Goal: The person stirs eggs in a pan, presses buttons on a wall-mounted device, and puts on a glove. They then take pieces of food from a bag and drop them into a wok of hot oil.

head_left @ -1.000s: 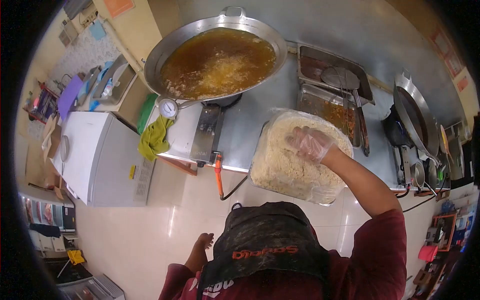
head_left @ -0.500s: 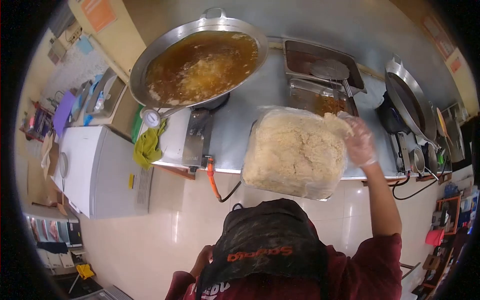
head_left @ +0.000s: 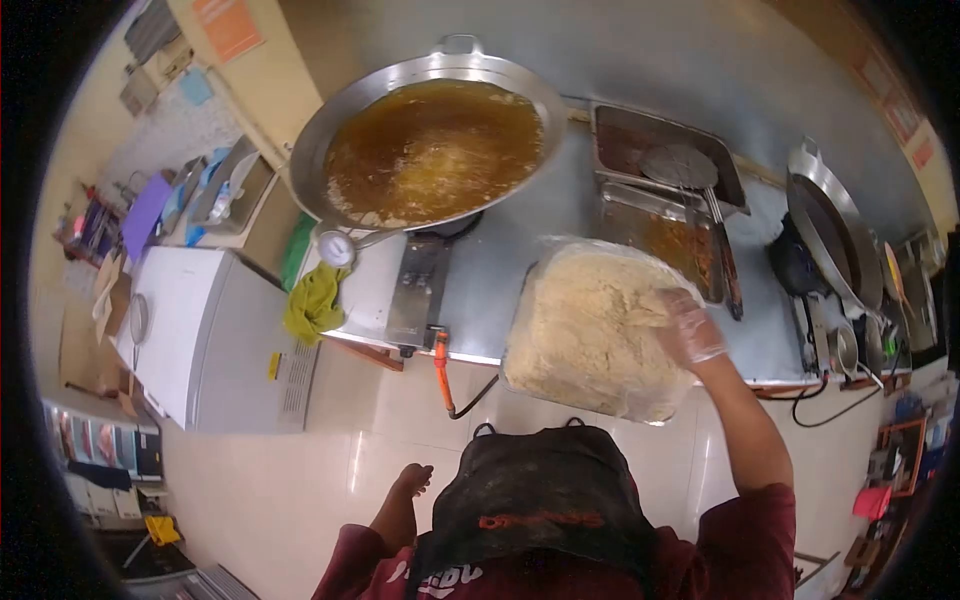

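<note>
My right hand [head_left: 688, 328], in a clear plastic glove, is at the right side of a tray of pale breading crumbs [head_left: 590, 335]. Its fingers are closed on a crumb-coated piece [head_left: 648, 308], low against the crumbs; what is under the coating is hidden. Clear plastic lines the tray and shows around its edges. My left hand [head_left: 415, 480] hangs low beside the dark apron [head_left: 540, 480], fingers curled, with nothing visible in it. Behind and left of the tray, a large wok [head_left: 310, 150] holds bubbling brown oil [head_left: 440, 150].
A thermometer [head_left: 336, 248] sits at the wok's near rim, above a green cloth [head_left: 316, 303]. Metal trays [head_left: 735, 190] with a strainer [head_left: 680, 167] stand behind the crumbs. A second wok [head_left: 825, 185] is at right. An orange hose [head_left: 442, 372] hangs off the counter edge.
My right hand has come down and left over the crumbs with the coated piece. My left hand has moved out from behind the apron. The view has shifted slightly.
</note>
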The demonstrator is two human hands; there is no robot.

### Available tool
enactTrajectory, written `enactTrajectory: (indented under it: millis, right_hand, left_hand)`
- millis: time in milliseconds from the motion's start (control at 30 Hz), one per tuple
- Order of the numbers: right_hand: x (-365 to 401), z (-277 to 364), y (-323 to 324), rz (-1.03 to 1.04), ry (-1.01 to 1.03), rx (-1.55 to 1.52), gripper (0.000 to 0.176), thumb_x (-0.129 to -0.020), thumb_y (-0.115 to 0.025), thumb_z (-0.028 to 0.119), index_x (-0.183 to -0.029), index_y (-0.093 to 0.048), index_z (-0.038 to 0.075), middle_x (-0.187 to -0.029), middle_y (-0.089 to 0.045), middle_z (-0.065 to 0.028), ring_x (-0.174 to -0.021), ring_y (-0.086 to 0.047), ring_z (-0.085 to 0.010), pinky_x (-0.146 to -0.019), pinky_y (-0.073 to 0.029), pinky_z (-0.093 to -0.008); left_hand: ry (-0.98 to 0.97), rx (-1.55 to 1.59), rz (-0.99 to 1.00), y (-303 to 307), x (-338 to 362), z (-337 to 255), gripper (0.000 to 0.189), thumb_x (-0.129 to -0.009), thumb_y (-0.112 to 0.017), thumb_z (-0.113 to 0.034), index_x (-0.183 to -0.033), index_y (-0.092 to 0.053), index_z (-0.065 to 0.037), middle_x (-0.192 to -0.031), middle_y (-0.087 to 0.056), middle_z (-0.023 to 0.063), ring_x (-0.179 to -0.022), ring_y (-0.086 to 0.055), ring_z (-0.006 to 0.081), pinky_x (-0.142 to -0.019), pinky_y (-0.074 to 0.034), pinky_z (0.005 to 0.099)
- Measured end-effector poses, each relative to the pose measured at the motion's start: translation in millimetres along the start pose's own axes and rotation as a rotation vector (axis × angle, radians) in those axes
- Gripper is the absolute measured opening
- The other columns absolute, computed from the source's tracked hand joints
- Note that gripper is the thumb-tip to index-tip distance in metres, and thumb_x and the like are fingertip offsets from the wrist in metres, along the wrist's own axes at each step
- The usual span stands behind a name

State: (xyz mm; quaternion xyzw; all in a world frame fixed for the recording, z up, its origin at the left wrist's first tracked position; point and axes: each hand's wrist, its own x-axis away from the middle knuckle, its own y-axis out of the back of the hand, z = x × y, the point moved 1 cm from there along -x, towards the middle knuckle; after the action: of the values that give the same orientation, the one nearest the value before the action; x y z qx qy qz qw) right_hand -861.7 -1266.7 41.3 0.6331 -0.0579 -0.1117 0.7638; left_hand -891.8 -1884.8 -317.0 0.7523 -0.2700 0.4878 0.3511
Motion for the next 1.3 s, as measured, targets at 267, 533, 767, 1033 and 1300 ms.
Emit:
enactTrajectory:
  millis: [267,533,767,1033,1300]
  right_hand:
    - [-40,14,100,-0.064,-0.125,-0.77,0.057,-0.089,-0.071,0.031,-0.132,-0.053,-0.001,-0.121,-0.064,-0.0142,-0.111,-0.061,-0.023,-0.095,-0.049,-0.0357]
    - [-218,174,131,-0.138,0.493,-0.021,0.049,-0.091,-0.066,0.023,-0.137,-0.053,0.01,-0.13,-0.061,-0.0119,-0.118,-0.059,-0.0298,-0.101,-0.047,-0.0378]
    - [-297,154,63,0.297,0.37,-0.269,0.041,-0.095,-0.06,0.019,-0.136,-0.056,0.013,-0.136,-0.059,-0.0082,-0.123,-0.057,-0.0281,-0.106,-0.045,-0.0342]
    - [-121,74,119,0.248,0.358,0.165,0.026,-0.091,-0.064,0.025,-0.11,-0.069,0.009,-0.108,-0.068,-0.0183,-0.097,-0.067,-0.0349,-0.086,-0.053,-0.0416]
    - [-77,-25,-25,0.054,0.282,0.259,0.051,-0.079,-0.072,0.036,-0.116,-0.06,0.003,-0.105,-0.067,-0.0172,-0.097,-0.065,-0.0365,-0.086,-0.054,-0.0423]
  left_hand:
    - [0.069,0.233,0.16,-43,-49,95,0.043,-0.095,-0.051,-0.044,-0.106,-0.064,-0.005,-0.093,-0.067,0.0111,-0.072,-0.061,0.0259,-0.065,-0.052,0.0453]
    - [0.384,0.364,0.076,-80,-20,161,0.034,-0.093,-0.055,-0.041,-0.096,-0.063,-0.008,-0.083,-0.064,0.0088,-0.058,-0.05,0.0196,-0.057,-0.043,0.0403]
    - [0.095,0.659,-0.021,-85,45,126,0.035,-0.094,-0.054,-0.039,-0.103,-0.064,-0.006,-0.087,-0.064,0.0082,-0.065,-0.055,0.0207,-0.061,-0.047,0.0379]
    - [0.337,0.385,0.086,-102,18,138,0.031,-0.096,-0.053,-0.039,-0.101,-0.061,-0.01,-0.078,-0.057,0.0056,-0.059,-0.05,0.0166,-0.054,-0.043,0.0349]
    - [0.35,0.207,0.131,-46,-28,123,0.03,-0.096,-0.052,-0.041,-0.098,-0.06,-0.012,-0.072,-0.054,0.0051,-0.053,-0.047,0.0169,-0.052,-0.042,0.0364]
